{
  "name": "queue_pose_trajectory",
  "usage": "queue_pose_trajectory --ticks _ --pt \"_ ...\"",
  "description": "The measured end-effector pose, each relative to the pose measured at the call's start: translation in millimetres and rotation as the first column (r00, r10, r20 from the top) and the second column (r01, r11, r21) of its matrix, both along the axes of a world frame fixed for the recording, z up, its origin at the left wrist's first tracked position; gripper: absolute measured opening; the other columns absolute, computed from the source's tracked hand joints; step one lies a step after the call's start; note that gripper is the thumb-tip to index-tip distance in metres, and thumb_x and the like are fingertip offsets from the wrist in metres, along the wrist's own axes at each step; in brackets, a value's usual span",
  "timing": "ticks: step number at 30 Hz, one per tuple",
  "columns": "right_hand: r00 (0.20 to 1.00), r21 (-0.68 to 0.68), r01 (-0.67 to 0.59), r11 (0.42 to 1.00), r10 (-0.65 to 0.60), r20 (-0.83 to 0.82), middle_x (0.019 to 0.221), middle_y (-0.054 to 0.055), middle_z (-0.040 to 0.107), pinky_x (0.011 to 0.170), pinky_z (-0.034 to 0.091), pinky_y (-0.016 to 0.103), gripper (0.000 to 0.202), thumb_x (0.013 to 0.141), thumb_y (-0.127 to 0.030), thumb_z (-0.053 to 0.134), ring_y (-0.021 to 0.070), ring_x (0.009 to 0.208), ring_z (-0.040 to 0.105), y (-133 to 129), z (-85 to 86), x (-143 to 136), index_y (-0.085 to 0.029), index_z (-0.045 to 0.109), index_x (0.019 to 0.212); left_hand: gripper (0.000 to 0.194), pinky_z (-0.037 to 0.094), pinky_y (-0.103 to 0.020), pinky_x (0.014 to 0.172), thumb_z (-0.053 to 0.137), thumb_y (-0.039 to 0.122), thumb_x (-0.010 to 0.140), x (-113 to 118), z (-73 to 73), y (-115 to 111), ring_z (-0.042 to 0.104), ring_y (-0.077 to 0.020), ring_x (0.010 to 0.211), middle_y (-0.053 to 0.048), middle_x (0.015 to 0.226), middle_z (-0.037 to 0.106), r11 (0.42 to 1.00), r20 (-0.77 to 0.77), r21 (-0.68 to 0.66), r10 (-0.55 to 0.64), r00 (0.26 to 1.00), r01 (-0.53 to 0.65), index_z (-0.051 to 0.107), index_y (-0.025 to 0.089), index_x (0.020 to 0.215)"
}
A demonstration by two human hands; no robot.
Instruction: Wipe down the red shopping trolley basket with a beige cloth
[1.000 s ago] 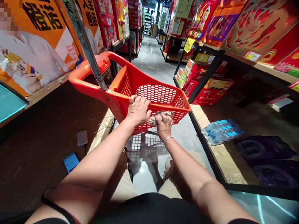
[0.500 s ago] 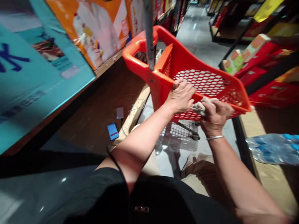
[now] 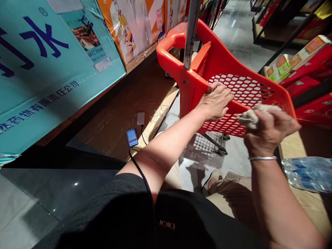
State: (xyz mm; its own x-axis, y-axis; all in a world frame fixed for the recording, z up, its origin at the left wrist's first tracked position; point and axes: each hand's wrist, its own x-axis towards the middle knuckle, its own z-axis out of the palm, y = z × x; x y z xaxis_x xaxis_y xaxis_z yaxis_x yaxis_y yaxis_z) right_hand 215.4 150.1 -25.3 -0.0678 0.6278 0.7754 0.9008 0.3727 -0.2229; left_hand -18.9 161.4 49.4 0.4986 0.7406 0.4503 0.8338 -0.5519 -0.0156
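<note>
A red plastic shopping cart (image 3: 225, 54) with mesh sides stands tilted in view in front of me. My left hand (image 3: 216, 101) grips the near upper rim of its basket, with the fingers curled over the edge. To the right, my right hand (image 3: 272, 128) is closed around a crumpled, greyish-white cloth (image 3: 249, 118). Hand and cloth are at the same rim, close to the basket's right end; whether the cloth presses on the plastic I cannot tell. A bracelet circles the right wrist.
On the left stand turquoise (image 3: 56, 59) and orange cartons (image 3: 137, 18) above a low wooden shelf. A phone (image 3: 132, 138) and a power bank (image 3: 140, 118) with a cable lie there. At right are wrapped water bottles (image 3: 311, 173) and red boxes (image 3: 317, 82).
My right hand has slid the cloth rightward along the rim, farther from my left hand. The left hand keeps its grip on the cart. The whole view has shifted leftward.
</note>
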Motion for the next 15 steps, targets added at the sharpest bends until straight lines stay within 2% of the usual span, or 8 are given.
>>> queue_pose_trajectory --ticks 2,5,8,12,15 --pt "0.999 0.021 0.04 0.999 -0.04 0.022 0.131 0.009 0.052 0.104 0.029 0.051 0.055 0.071 -0.021 0.067 0.031 0.124 0.043 10 10.4 18 -0.03 0.063 0.124 0.038 0.024 -0.057 0.117 0.051 0.025 0.088 0 0.8 -1 0.051 -0.0371 0.127 -0.018 0.124 0.061 1.0 0.023 -0.004 -0.006 1.0 0.007 0.062 0.012 0.122" --pt "0.997 -0.106 0.062 0.992 -0.057 0.053 0.132 0.012 0.051 0.107 0.025 0.051 0.058 0.068 -0.019 0.065 0.0306 0.124 0.045 15 10.8 26 -0.027 0.063 0.125 0.038 0.024 -0.058 0.117 0.051 0.026 0.087 -3 1.8 -1 0.051 -0.0368 0.126 -0.017 0.121 0.062 1.0 0.048 -0.005 -0.002 0.999 0.003 0.063 0.013 0.121" --pt "0.999 -0.195 0.029 0.98 -0.02 0.049 0.129 0.013 0.054 0.105 0.027 0.046 0.053 0.074 -0.021 0.062 0.0291 0.124 0.046 10 17.0 5 -0.025 0.061 0.126 0.036 0.024 -0.055 0.118 0.051 0.029 0.089 -9 2.9 1 0.05 -0.0356 0.126 -0.016 0.121 0.062 0.999 0.062 -0.019 0.031 0.998 -0.03 0.064 0.013 0.119" --pt "0.985 -0.256 -0.103 0.961 0.134 0.108 0.128 0.015 0.057 0.104 0.028 0.042 0.05 0.079 -0.02 0.058 0.0271 0.123 0.048 1 37.8 -38 -0.021 0.058 0.129 0.034 0.024 -0.055 0.117 0.05 0.035 0.092 -26 4.7 3 0.047 -0.0347 0.126 -0.015 0.121 0.063 0.994 0.092 -0.041 0.108 0.99 -0.104 0.065 0.017 0.117" --pt "0.975 -0.267 -0.133 0.955 0.174 0.138 0.134 0.014 0.055 0.103 0.03 0.042 0.05 0.078 -0.021 0.058 0.0285 0.123 0.048 -3 43.3 -50 -0.022 0.06 0.128 0.034 0.025 -0.054 0.117 0.048 0.037 0.094 -40 5.9 4 0.048 -0.033 0.124 -0.014 0.12 0.064 0.992 0.094 -0.046 0.123 0.988 -0.119 0.066 0.018 0.115"
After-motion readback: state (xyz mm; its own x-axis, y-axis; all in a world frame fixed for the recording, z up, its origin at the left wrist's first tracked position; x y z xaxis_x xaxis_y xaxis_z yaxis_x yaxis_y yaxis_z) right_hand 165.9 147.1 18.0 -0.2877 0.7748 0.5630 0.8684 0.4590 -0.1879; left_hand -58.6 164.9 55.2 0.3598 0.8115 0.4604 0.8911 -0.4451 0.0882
